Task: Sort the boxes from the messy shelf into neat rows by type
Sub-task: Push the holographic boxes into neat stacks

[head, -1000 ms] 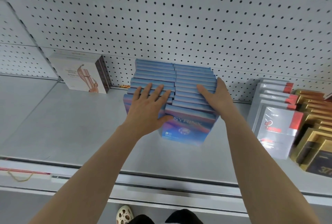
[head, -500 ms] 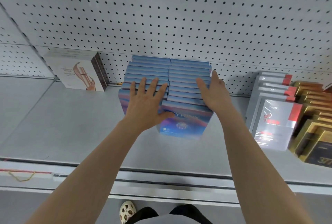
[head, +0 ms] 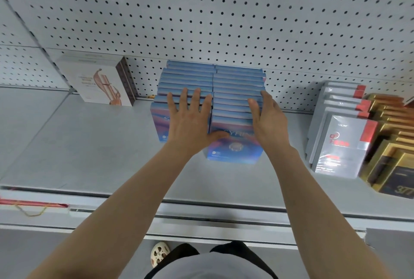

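Two rows of blue boxes [head: 237, 81] stand against the pegboard [head: 224, 14]; left hand [head: 190, 119] and right hand [head: 266, 119] press them flat, fingers straight.

Bare forearms, grey top [head: 208, 265], dark trousers, cream perforated clog [head: 159, 253]

A grey metal shelf [head: 89, 148] stands against a white pegboard wall [head: 224, 9].

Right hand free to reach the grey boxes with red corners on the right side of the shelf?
Probably yes. The right hand lies flat on the right row of blue boxes, holding nothing, and bare grey shelf separates it from the grey boxes with red corners; nothing stands in that gap.
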The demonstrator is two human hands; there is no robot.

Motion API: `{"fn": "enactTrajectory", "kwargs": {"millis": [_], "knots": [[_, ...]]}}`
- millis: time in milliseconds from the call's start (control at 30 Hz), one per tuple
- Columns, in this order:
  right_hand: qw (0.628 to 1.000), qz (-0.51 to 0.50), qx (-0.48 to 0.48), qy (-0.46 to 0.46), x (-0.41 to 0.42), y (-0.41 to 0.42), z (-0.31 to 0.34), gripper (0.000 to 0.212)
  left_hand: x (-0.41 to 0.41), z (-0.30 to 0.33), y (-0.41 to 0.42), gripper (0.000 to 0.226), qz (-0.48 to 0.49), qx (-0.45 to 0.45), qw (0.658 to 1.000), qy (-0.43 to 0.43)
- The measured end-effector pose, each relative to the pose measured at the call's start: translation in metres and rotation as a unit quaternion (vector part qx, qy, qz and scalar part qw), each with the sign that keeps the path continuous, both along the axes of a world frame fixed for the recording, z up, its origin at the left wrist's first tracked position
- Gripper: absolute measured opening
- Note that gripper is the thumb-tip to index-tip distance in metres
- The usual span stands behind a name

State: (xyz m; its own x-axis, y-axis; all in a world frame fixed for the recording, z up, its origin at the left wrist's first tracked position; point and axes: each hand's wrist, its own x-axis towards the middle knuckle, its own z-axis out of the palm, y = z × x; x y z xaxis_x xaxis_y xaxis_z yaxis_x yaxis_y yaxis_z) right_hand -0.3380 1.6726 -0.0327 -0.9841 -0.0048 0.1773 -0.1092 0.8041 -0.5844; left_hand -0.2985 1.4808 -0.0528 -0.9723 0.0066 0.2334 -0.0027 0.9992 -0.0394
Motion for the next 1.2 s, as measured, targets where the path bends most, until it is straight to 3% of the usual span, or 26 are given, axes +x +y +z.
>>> {"fn": "enactTrajectory", "kwargs": {"millis": [167, 267, 333, 500, 633, 733, 833, 900, 1000, 1200], "knots": [[0.988, 0.031, 0.145, 0.049, 0.012, -0.004, 0.007, 0.073, -0.002, 0.004, -0.006, 0.118, -0.022, 0.011, 0.999, -0.025], [0.952, 0.134, 0.271, 0.039, 0.024, -0.003, 0.005, 0.107, -0.002, 0.007, -0.018, 0.121, -0.059, -0.021, 0.997, -0.038], [0.928, 0.156, 0.337, 0.033, 0.024, -0.004, -0.003, 0.111, -0.003, 0.008, -0.024, 0.120, -0.075, -0.041, 0.996, -0.040], [0.926, 0.154, 0.345, 0.025, 0.011, -0.009, -0.008, 0.112, -0.002, 0.006, -0.028, 0.109, -0.106, -0.010, 0.994, -0.006], [0.928, 0.187, 0.323, 0.005, 0.004, -0.002, -0.004, 0.118, 0.010, -0.005, -0.015, 0.073, -0.201, 0.073, 0.966, 0.144], [0.929, 0.234, 0.279, -0.066, -0.001, 0.005, 0.007, 0.127, 0.022, -0.019, 0.000, 0.054, -0.237, 0.093, 0.946, 0.200], [0.931, 0.255, 0.237, -0.109, -0.004, 0.010, 0.016, 0.121, 0.039, -0.024, 0.007, 0.044, -0.229, 0.108, 0.942, 0.218], [0.932, 0.257, 0.227, -0.120, -0.007, 0.012, 0.019, 0.104, 0.051, -0.022, 0.008, 0.033, -0.224, 0.137, 0.940, 0.217], [0.930, 0.259, 0.236, -0.107, -0.009, 0.014, 0.020, 0.072, 0.066, -0.009, -0.001, 0.028, -0.207, 0.199, 0.946, 0.150], [0.933, 0.261, 0.234, -0.087, -0.006, 0.013, 0.023, 0.071, 0.072, 0.011, -0.071, 0.030, -0.094, 0.208, 0.966, 0.123]]}}
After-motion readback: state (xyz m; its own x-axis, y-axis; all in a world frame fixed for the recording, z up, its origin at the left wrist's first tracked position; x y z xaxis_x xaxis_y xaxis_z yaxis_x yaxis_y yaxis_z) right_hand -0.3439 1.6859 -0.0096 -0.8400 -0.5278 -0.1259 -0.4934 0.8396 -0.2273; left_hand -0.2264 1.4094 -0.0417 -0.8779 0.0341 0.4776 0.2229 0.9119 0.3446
